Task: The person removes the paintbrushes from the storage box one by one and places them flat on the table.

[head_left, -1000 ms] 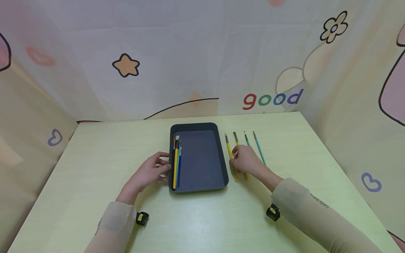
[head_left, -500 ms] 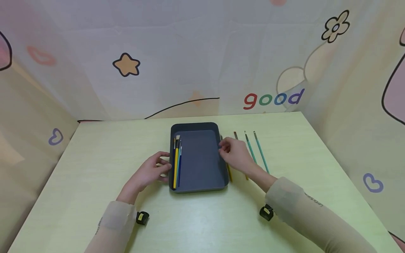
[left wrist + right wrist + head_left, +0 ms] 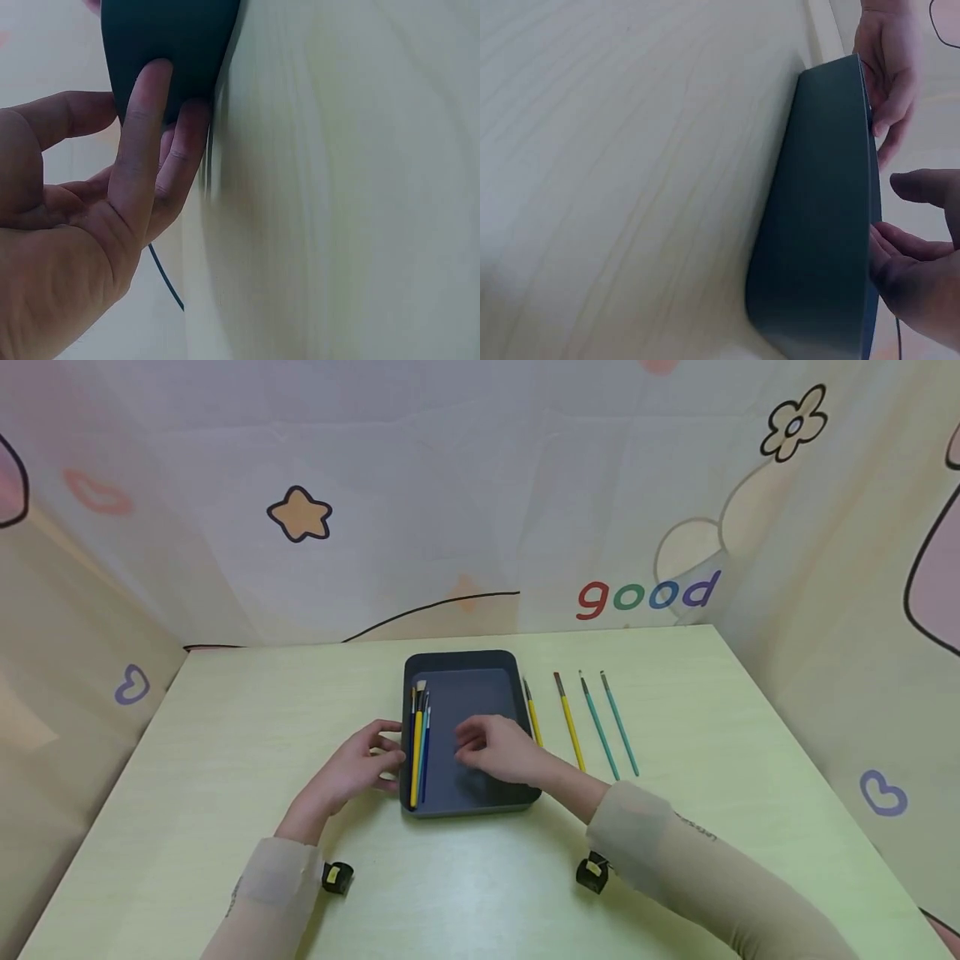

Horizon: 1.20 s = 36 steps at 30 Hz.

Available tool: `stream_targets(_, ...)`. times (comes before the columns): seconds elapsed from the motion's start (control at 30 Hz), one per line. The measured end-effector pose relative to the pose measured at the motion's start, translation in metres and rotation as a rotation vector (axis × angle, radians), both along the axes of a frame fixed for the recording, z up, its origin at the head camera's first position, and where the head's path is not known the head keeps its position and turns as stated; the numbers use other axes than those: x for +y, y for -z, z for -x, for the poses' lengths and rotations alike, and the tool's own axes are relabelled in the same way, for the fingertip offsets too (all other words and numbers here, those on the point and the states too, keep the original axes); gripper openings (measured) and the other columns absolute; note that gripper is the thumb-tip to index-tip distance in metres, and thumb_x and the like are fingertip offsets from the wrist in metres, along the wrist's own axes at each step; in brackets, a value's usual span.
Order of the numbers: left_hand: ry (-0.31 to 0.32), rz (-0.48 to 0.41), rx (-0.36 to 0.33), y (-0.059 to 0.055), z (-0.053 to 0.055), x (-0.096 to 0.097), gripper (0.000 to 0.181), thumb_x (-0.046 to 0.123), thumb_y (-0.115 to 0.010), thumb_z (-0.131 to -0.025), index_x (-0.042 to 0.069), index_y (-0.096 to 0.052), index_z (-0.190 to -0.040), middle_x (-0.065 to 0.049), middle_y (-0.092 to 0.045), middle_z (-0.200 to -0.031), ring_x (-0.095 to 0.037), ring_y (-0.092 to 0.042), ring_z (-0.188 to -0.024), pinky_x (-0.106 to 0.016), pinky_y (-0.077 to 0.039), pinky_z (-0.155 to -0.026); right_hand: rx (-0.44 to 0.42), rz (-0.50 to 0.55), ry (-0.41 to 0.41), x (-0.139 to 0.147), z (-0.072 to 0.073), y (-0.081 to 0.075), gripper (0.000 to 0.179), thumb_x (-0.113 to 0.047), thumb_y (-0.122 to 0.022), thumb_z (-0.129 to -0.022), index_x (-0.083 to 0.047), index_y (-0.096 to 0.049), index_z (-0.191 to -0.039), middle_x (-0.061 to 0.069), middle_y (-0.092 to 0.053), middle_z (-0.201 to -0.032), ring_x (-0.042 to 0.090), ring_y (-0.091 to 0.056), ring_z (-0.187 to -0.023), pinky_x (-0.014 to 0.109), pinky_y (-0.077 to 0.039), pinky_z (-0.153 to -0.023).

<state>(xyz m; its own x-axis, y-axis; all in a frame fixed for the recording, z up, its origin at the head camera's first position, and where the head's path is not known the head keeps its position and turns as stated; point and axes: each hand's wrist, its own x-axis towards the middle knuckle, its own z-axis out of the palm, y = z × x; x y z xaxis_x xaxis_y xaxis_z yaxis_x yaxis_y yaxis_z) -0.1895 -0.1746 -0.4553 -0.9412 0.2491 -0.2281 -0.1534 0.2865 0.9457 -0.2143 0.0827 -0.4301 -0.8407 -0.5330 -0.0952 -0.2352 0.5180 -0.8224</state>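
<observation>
Sleeves of beige cloth [image 3: 712, 860] are being worn on both forearms, with small black wrist cameras [image 3: 592, 873] being carried beside the cuffs, above a pale wood-grained worktop [image 3: 450, 893]. The left outer wall of a dark grey rectangular tray [image 3: 483, 697] is being touched by the left hand [image 3: 351, 770], whose fingers are being held spread apart. Above the tray's floor, the right hand [image 3: 501, 748] is being held slightly bent, thumb and fingers apart. Along the tray's left wall, four slim paintbrushes [image 3: 416, 760] are being contained side by side. Just beside its right wall, a black-tipped yellow paintbrush [image 3: 532, 713] is being partly covered by the right forearm. Toward the worktop's right edge, a red-brown-tipped yellow paintbrush [image 3: 570, 727] and two turquoise paintbrushes [image 3: 600, 727] are being supported, bristles toward the far edge. Beyond that edge, a printed cloth backdrop [image 3: 420, 527] is being hung, "good" being displayed in coloured letters.
</observation>
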Motion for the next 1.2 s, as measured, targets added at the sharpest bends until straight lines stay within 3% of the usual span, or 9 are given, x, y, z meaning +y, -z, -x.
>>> stream_targets(0.33, 0.009, 0.004, -0.007, -0.001, 0.000, 0.000, 0.051, 0.005, -0.057, -0.101, 0.000, -0.041, -0.149, -0.025, -0.051, -0.123, -0.032, -0.065, -0.099, -0.041, -0.063, -0.078, -0.372, 0.276, 0.095, -0.027, 0.003, 0.016, 0.048, -0.005, -0.069, -0.097, 0.012, -0.052, -0.139, 0.023, -0.063, -0.129, 0.028, -0.066, -0.113, 0.036, -0.058, -0.094)
stream_targets(0.47, 0.022, -0.002, 0.002, -0.001, 0.000, 0.000, 0.051, 0.004, -0.057, -0.101, -0.001, -0.040, -0.149, -0.026, -0.051, -0.123, -0.032, -0.065, -0.099, -0.041, -0.063, -0.078, -0.468, 0.371, 0.136, -0.036, 0.007, 0.018, 0.048, -0.001, -0.067, -0.098, 0.015, -0.050, -0.139, 0.025, -0.064, -0.128, 0.029, -0.067, -0.113, 0.038, -0.057, -0.095)
stream_targets(0.97, 0.036, -0.022, 0.005, -0.001, 0.000, -0.003, 0.051, 0.004, -0.058, -0.100, -0.001, -0.043, -0.148, -0.026, -0.051, -0.124, -0.031, -0.066, -0.100, -0.041, -0.063, -0.079, -0.487, 0.424, 0.193, -0.063, 0.012, 0.031, 0.044, 0.001, -0.066, -0.097, 0.016, -0.052, -0.137, 0.023, -0.067, -0.120, 0.029, -0.069, -0.107, 0.038, -0.058, -0.094)
stream_targets(1.2, 0.036, -0.012, -0.004, -0.001, -0.001, -0.003, 0.052, 0.004, -0.059, -0.100, 0.001, -0.042, -0.150, -0.026, -0.051, -0.126, -0.033, -0.065, -0.104, -0.041, -0.063, -0.081, -0.436, 0.411, 0.241, -0.072, 0.011, 0.032, 0.040, 0.001, -0.071, -0.095, 0.013, -0.057, -0.130, 0.018, -0.068, -0.109, 0.024, -0.070, -0.095, 0.036, -0.061, -0.086)
